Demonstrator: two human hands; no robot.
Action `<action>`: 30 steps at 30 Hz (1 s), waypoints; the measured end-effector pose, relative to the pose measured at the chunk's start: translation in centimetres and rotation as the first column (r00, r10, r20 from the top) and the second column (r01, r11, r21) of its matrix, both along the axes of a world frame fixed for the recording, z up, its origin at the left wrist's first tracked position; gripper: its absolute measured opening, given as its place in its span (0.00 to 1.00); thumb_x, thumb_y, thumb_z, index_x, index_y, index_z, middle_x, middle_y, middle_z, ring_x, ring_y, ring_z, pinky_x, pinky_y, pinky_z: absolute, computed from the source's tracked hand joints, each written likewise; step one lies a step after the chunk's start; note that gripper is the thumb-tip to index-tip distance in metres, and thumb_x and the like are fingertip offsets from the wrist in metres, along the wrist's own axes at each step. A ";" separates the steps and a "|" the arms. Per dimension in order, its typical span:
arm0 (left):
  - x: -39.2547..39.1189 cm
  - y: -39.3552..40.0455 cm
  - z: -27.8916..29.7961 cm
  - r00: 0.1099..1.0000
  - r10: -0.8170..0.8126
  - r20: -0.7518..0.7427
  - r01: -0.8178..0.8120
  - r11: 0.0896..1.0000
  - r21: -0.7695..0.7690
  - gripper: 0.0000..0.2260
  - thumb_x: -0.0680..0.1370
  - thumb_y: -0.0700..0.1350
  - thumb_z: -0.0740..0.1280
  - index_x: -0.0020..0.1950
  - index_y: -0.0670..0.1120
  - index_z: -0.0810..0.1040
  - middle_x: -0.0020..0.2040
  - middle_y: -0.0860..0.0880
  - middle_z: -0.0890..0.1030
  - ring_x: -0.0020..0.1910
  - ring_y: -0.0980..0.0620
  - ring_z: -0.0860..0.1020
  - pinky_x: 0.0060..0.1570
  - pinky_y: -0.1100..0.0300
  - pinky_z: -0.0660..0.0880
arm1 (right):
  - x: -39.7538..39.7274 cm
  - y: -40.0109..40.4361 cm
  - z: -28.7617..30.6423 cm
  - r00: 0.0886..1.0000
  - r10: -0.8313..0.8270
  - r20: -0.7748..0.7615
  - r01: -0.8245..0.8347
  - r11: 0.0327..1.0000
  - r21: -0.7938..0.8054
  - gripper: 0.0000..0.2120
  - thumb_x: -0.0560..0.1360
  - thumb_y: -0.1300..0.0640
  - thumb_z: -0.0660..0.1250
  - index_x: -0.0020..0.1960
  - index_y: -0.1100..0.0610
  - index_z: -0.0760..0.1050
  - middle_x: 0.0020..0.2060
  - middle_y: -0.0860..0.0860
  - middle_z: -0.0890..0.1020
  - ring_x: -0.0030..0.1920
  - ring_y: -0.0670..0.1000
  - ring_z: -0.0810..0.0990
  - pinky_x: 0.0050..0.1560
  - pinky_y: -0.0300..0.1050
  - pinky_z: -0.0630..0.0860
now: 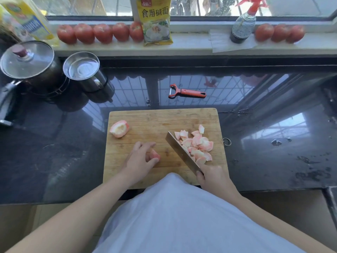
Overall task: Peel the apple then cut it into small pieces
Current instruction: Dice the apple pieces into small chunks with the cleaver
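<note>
A wooden cutting board (156,118) lies on the dark counter. My left hand (140,157) holds a peeled pinkish apple piece (155,155) against the board with curled fingers. My right hand (212,177) grips the handle of a cleaver (180,152), whose blade slants across the board beside a heap of cut apple pieces (197,145) on the right. Another peeled apple chunk (119,128), hollow side up, sits near the board's left edge. A red peeler (186,91) lies on the counter behind the board.
A lidded pot (27,59) and a steel cup (82,67) stand at the back left. Tomatoes (100,32), a yellow packet (155,21) and a spray bottle (243,26) line the windowsill. Wet spots (310,170) mark the counter on the right.
</note>
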State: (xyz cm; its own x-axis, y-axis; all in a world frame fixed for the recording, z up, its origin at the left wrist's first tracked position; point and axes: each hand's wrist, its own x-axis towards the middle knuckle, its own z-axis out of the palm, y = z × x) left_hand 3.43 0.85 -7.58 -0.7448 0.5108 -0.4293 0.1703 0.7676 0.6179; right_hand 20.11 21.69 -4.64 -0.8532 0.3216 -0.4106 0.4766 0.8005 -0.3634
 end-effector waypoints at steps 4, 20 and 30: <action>0.8 0.8 -0.5 0.992 -0.104 -0.071 0.100 0.993 -0.059 0.15 0.78 0.47 0.73 0.65 0.53 0.79 0.56 0.58 0.70 0.48 0.58 0.74 0.51 0.56 0.76 | -0.1 -0.2 -0.3 0.999 -0.027 0.028 0.027 1.000 -0.005 0.18 0.80 0.56 0.57 0.68 0.62 0.65 0.41 0.57 0.80 0.40 0.59 0.75 0.35 0.49 0.66; 2.5 7.2 6.6 0.842 -0.484 -0.238 0.529 0.829 0.183 0.11 0.83 0.43 0.63 0.60 0.53 0.83 0.55 0.54 0.77 0.55 0.54 0.75 0.54 0.55 0.73 | 0.9 4.9 3.1 0.907 0.407 -0.111 -0.262 0.750 0.607 0.19 0.59 0.69 0.72 0.48 0.57 0.79 0.42 0.52 0.77 0.26 0.53 0.72 0.24 0.44 0.60; 1.5 11.2 2.0 0.719 -0.593 -0.364 0.639 0.769 0.008 0.13 0.86 0.49 0.58 0.67 0.51 0.77 0.61 0.49 0.72 0.60 0.49 0.67 0.61 0.48 0.71 | 2.2 4.7 3.2 0.931 0.351 -0.104 -0.214 0.751 0.625 0.19 0.55 0.67 0.75 0.44 0.56 0.79 0.37 0.52 0.74 0.23 0.51 0.69 0.25 0.42 0.53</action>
